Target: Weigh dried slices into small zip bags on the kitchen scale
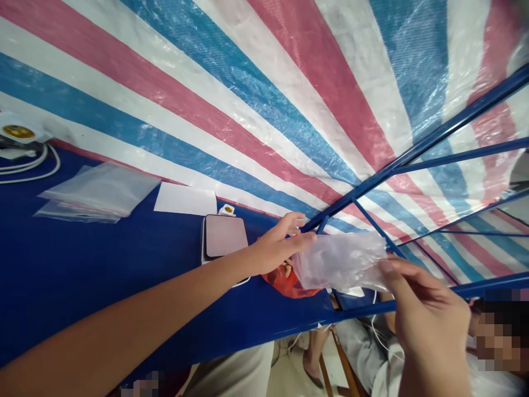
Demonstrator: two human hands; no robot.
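A clear plastic bag (pixel 343 259) is held up in front of me, stretched lengthwise between my two hands. My right hand (pixel 430 309) pinches its right end between thumb and fingers. At the other end, the thumb of my left hand (pixel 281 242) presses on the bag's upper left corner. Some of the left fingers curl beyond it and are partly hidden. Below and behind the left hand, a red plastic bag (pixel 289 284) lies on the blue table (pixel 165 298), its contents mostly covered. Left of that wrist sits a small flat-topped device (pixel 225 237), which looks like a scale.
Flat clear bags (pixel 99 190) and a white sheet (pixel 185 198) lie along the table's back edge. White cable (pixel 49 165) coils at far left. A blue metal frame (pixel 397 165) rises at right before a striped tarp (pixel 248 110). Another person (pixel 496 336) sits at lower right.
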